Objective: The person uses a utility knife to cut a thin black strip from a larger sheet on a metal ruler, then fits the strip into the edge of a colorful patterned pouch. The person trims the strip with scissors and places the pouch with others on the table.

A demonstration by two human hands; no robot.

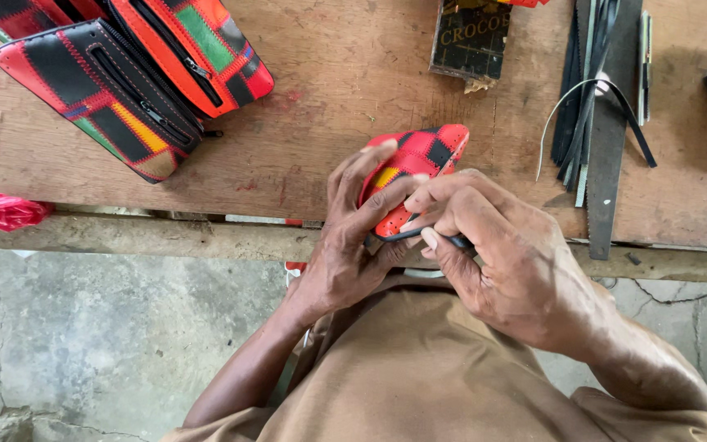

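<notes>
A small patchwork leather pouch (pixel 421 155), mostly red with black and yellow squares, is held over the near edge of the wooden workbench (pixel 329 98). My left hand (pixel 352 237) wraps around its left side, fingers spread across the top. My right hand (pixel 501 245) presses on its lower end, thumb and fingers pinching a dark strip or tool (pixel 443 238) at the pouch's edge; what that dark item is cannot be told.
Two larger patchwork zip pouches (pixel 124 82) lie at the bench's far left. A dark box (pixel 470 37) sits at the top centre. Black leather strips, a metal ruler (pixel 607 147) and a thin wire loop lie on the right. A red plastic scrap (pixel 6 210) hangs at the left edge.
</notes>
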